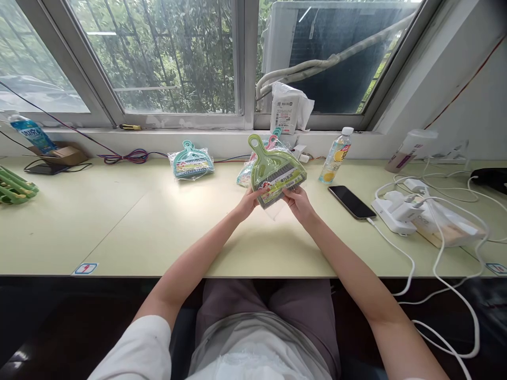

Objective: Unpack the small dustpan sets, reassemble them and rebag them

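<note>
Both my hands hold a green mini dustpan and brush set [273,168], wrapped in clear plastic with a printed label, above the table. My left hand [249,203] grips its lower left edge, and my right hand [299,203] its lower right edge. The handle with its round hole points up and to the left. Behind it, partly hidden, lie more packed sets, one with a pink handle [272,141] and one with a teal handle [277,132]. Further left on the table lies a teal packed dustpan set [192,161].
On the right are a drink bottle [336,157], a phone [351,201], a power strip [395,214], a tissue pack [447,229] and loose white cables. A white box [284,113] stands by the window. A blue bottle [34,134], a cardboard box [67,154] and green plastic pieces [16,186] are left.
</note>
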Demonstrator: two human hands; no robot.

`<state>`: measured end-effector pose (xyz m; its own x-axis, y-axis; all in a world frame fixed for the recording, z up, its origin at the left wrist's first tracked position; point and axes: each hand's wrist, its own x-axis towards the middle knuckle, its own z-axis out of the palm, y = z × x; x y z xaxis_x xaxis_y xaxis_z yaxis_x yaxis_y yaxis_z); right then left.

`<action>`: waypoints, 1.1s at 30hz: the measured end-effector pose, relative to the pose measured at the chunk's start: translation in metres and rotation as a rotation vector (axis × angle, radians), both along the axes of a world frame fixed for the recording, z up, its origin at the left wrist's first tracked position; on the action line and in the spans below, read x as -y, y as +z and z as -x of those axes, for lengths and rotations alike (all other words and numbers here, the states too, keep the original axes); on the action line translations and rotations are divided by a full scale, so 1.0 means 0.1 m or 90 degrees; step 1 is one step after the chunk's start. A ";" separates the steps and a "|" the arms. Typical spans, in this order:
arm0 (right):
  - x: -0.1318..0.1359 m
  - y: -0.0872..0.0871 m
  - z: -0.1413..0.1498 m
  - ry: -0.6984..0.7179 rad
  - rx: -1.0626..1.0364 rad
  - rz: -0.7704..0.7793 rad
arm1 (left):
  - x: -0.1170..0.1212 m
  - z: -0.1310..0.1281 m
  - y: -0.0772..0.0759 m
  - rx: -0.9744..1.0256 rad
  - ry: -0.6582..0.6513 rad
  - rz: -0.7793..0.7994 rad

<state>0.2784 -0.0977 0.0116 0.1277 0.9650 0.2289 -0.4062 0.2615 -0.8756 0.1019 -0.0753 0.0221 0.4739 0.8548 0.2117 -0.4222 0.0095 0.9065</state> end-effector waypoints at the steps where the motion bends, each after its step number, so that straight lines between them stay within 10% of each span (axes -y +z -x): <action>1: 0.00 0.01 -0.01 0.004 -0.002 0.008 | 0.00 0.01 0.00 -0.008 -0.004 0.009; 23: -0.08 -0.03 -0.08 -0.002 0.033 0.056 | -0.04 -0.04 -0.08 -0.067 0.075 0.037; 28: -0.12 0.00 -0.35 -0.112 0.270 0.085 | -0.20 0.09 -0.09 -0.053 0.119 0.087; 33: -0.07 0.00 -0.47 -0.379 0.701 -0.153 | -0.34 0.27 -0.12 -0.043 0.072 0.162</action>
<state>0.3252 -0.0902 0.0121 0.1567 0.7446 0.6489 0.7362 0.3500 -0.5793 0.0746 -0.0417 0.0096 0.3775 0.9249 -0.0456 -0.3720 0.1966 0.9072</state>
